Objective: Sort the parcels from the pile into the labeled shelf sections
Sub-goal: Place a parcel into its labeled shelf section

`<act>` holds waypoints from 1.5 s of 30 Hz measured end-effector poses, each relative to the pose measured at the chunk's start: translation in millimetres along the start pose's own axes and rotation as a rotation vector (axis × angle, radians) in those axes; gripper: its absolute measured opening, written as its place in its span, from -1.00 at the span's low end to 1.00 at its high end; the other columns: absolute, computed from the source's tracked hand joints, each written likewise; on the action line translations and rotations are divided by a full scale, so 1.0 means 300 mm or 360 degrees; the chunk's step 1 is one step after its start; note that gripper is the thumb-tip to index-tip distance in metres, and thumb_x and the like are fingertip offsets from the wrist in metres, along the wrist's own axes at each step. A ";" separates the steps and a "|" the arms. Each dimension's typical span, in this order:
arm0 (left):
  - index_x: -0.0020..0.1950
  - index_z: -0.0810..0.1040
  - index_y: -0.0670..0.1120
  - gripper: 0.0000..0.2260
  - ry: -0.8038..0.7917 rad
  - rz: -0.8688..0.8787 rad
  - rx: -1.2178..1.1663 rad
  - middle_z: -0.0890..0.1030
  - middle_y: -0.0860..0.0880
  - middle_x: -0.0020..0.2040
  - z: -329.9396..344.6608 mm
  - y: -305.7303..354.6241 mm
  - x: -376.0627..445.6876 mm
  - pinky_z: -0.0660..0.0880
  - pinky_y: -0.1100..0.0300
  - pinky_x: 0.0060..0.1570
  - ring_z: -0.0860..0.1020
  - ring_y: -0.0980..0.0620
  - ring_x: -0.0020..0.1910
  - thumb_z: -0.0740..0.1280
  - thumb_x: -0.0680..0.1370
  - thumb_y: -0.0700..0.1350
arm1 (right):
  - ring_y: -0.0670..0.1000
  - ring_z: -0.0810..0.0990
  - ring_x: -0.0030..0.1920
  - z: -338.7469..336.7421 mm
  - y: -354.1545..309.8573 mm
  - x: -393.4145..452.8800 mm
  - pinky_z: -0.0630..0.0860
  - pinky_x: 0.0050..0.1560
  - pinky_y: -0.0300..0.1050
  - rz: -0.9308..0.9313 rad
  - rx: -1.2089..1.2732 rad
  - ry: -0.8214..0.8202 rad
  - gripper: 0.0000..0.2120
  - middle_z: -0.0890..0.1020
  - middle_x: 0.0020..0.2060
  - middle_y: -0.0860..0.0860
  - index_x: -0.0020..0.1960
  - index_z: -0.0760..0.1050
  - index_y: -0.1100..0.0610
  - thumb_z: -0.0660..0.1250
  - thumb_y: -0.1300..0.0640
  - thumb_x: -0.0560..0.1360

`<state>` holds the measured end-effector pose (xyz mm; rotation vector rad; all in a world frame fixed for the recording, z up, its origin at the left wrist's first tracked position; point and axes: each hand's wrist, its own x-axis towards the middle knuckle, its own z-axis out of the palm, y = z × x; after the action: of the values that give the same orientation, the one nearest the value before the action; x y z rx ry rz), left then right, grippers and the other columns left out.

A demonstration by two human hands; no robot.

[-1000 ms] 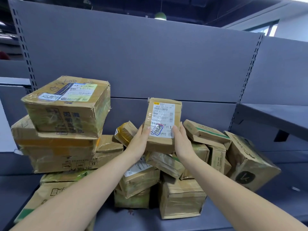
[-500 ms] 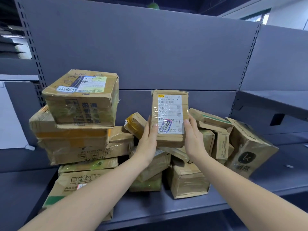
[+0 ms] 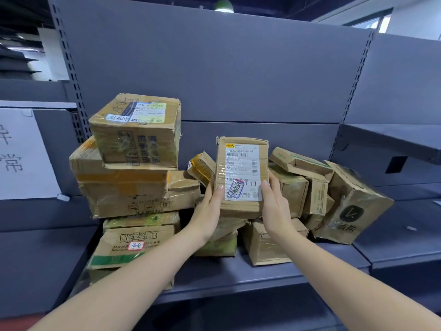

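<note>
- Head view: the left hand (image 3: 210, 211) and right hand (image 3: 274, 206) pinch a small taped carton (image 3: 241, 175) by its lower edges, upright above the parcel pile (image 3: 143, 182).
- Advice: read its handwritten sticker (image 3: 235, 189) before choosing a shelf (image 3: 238, 278) section; keep thumbs off it.

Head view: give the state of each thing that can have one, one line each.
Small parcel: upright, label facing the camera, held off the pile.
Left hand: grips the parcel's left edge.
Right hand: grips its right edge.
Parcel pile: unsorted on the shelf.
Paper sign: posted at left.
</note>
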<state>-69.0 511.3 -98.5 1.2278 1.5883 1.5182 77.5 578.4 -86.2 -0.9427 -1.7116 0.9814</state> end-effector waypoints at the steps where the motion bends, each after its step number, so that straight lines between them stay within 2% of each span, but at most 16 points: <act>1: 0.50 0.13 0.33 -0.41 0.0007 -0.0007 0.0005 0.42 0.26 0.39 -0.001 -0.002 -0.018 0.17 -0.03 0.47 0.32 0.09 0.44 0.00 0.47 0.41 | -0.01 0.54 0.19 0.000 0.005 -0.012 0.40 0.22 -0.02 0.0001 -0.0013 -0.0006 -0.43 0.60 0.17 -0.14 0.50 0.18 -0.19 -0.04 -0.28 0.51; 4: 0.51 0.16 0.30 -0.44 0.0033 -0.0073 0.0000 0.43 0.24 0.36 0.000 -0.004 -0.080 0.19 0.06 0.45 0.33 0.10 0.41 0.01 0.51 0.37 | 0.01 0.55 0.20 0.002 0.015 -0.067 0.41 0.29 0.10 0.0019 -0.0010 -0.0037 -0.46 0.60 0.19 -0.11 0.48 0.17 -0.23 -0.05 -0.30 0.52; 7: 0.52 0.11 0.26 -0.52 0.0051 -0.0167 -0.0016 0.35 0.26 0.26 0.002 -0.005 -0.148 0.17 0.21 0.32 0.28 0.17 0.35 -0.01 0.61 0.30 | 0.01 0.54 0.20 -0.005 0.012 -0.134 0.40 0.27 0.04 0.0037 -0.0001 -0.0064 -0.52 0.59 0.19 -0.12 0.50 0.17 -0.18 -0.02 -0.22 0.60; 11: 0.52 0.08 0.32 -0.39 0.0068 -0.0207 0.0040 0.40 0.28 0.30 0.001 -0.022 -0.233 0.14 0.12 0.41 0.31 0.15 0.36 0.00 0.49 0.43 | 0.01 0.52 0.15 -0.018 -0.002 -0.227 0.35 0.12 -0.07 0.0046 0.0006 -0.0105 -0.61 0.57 0.13 -0.13 0.49 0.20 -0.14 -0.02 -0.08 0.68; 14: 0.43 0.20 0.41 -0.40 0.0061 -0.0214 0.0056 0.48 0.25 0.34 -0.009 -0.052 -0.293 0.17 -0.07 0.47 0.37 0.05 0.40 0.02 0.40 0.50 | -0.02 0.49 0.15 -0.017 -0.011 -0.295 0.34 0.13 -0.06 0.0068 0.0018 -0.0126 -0.59 0.55 0.16 -0.14 0.51 0.19 -0.12 -0.01 -0.07 0.68; 17: 0.38 0.29 0.43 -0.43 0.0052 -0.0216 0.0098 0.50 0.27 0.31 -0.022 -0.052 -0.365 0.14 -0.10 0.46 0.35 0.03 0.41 0.02 0.40 0.53 | 0.02 0.50 0.17 -0.012 -0.008 -0.363 0.38 0.21 0.01 0.0106 -0.0011 -0.0168 -0.56 0.57 0.19 -0.10 0.51 0.15 -0.15 -0.02 -0.14 0.65; 22: 0.33 0.41 0.25 -0.63 0.0103 -0.0318 -0.0005 0.53 0.37 0.12 -0.050 -0.015 -0.478 0.21 0.14 0.35 0.39 0.18 0.30 0.09 0.57 0.26 | 0.00 0.49 0.22 0.001 -0.018 -0.447 0.36 0.25 -0.03 0.0141 0.0014 -0.0254 -0.57 0.55 0.19 -0.12 0.53 0.12 -0.13 0.00 -0.07 0.67; 25: 0.30 0.46 0.27 -0.47 0.0114 -0.0405 -0.0054 0.60 0.21 0.19 -0.083 -0.025 -0.523 0.29 -0.06 0.40 0.48 0.06 0.29 0.13 0.37 0.37 | -0.03 0.50 0.20 0.033 -0.031 -0.493 0.34 0.17 -0.11 0.0155 0.0039 -0.0309 -0.56 0.56 0.17 -0.12 0.54 0.11 -0.11 0.00 -0.05 0.67; 29: 0.41 0.41 0.19 -0.31 0.0218 -0.0452 -0.0030 0.51 0.17 0.34 -0.137 -0.054 -0.576 0.21 -0.02 0.45 0.39 0.06 0.38 0.13 0.31 0.38 | -0.07 0.50 0.21 0.093 -0.045 -0.550 0.35 0.13 -0.19 0.0196 0.0076 -0.0380 -0.55 0.54 0.17 -0.14 0.55 0.10 -0.09 0.00 -0.03 0.68; 31: 0.40 0.42 0.19 -0.40 0.0208 -0.0452 -0.0010 0.52 0.19 0.31 -0.170 -0.059 -0.602 0.21 0.01 0.44 0.40 0.07 0.36 0.12 0.39 0.33 | -0.08 0.51 0.21 0.126 -0.051 -0.575 0.41 0.15 -0.22 0.0216 0.0091 -0.0408 -0.56 0.55 0.21 -0.11 0.55 0.09 -0.10 0.00 -0.03 0.68; 34: 0.39 0.43 0.09 -0.65 0.0179 -0.0433 -0.0031 0.54 0.13 0.29 -0.228 -0.056 -0.637 0.25 0.14 0.34 0.43 0.09 0.31 0.08 0.63 0.08 | -0.03 0.51 0.24 0.185 -0.067 -0.607 0.43 0.30 -0.03 0.0276 0.0139 -0.0433 -0.54 0.55 0.28 -0.05 0.55 0.07 -0.12 0.01 -0.03 0.67; 37: 0.28 0.45 0.10 -0.74 0.0208 -0.0456 -0.0048 0.55 0.08 0.26 -0.315 -0.069 -0.670 0.28 0.11 0.36 0.45 0.07 0.30 0.06 0.67 -0.03 | -0.08 0.52 0.16 0.262 -0.116 -0.645 0.44 0.15 -0.12 0.0294 0.0136 -0.0465 -0.55 0.55 0.23 -0.07 0.54 0.09 -0.09 0.02 -0.03 0.66; 39: 0.19 0.49 0.16 -0.75 0.0231 -0.0478 -0.0044 0.58 0.09 0.20 -0.366 -0.076 -0.685 0.30 0.05 0.39 0.48 0.06 0.27 0.06 0.67 -0.04 | -0.08 0.52 0.13 0.310 -0.141 -0.664 0.44 0.14 -0.07 0.0293 0.0124 -0.0463 -0.51 0.55 0.21 -0.07 0.51 0.11 -0.13 0.03 -0.08 0.60; 41: 0.10 0.51 0.17 -0.76 0.0245 -0.0513 -0.0086 0.62 0.10 0.10 -0.426 -0.082 -0.703 0.44 0.07 0.27 0.56 0.09 0.12 0.06 0.67 -0.04 | -0.01 0.52 0.16 0.369 -0.160 -0.683 0.46 0.22 0.05 0.0307 0.0108 -0.0462 -0.46 0.57 0.21 -0.07 0.51 0.10 -0.18 0.02 -0.14 0.53; 43: 0.11 0.50 0.13 -0.77 0.0252 -0.0553 -0.0123 0.64 0.11 -0.04 -0.511 -0.076 -0.737 0.56 0.24 -0.07 0.59 0.17 -0.12 0.06 0.67 -0.05 | 0.00 0.52 0.16 0.447 -0.193 -0.718 0.46 0.22 0.07 0.0340 0.0098 -0.0461 -0.46 0.57 0.19 -0.08 0.51 0.09 -0.19 0.02 -0.15 0.54; 45: 0.18 0.49 0.09 -0.77 0.0257 -0.0589 -0.0132 0.63 0.13 -0.11 -0.598 -0.076 -0.771 0.53 0.37 -0.34 0.58 0.22 -0.24 0.06 0.68 -0.05 | 0.01 0.52 0.16 0.531 -0.228 -0.756 0.45 0.23 0.05 0.0352 0.0096 -0.0456 -0.49 0.57 0.17 -0.08 0.52 0.09 -0.19 0.03 -0.13 0.58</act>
<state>-147.6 230.3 -131.2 0.7298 1.7237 1.4510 -19.8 315.6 -141.4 -1.0044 -1.8262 1.3611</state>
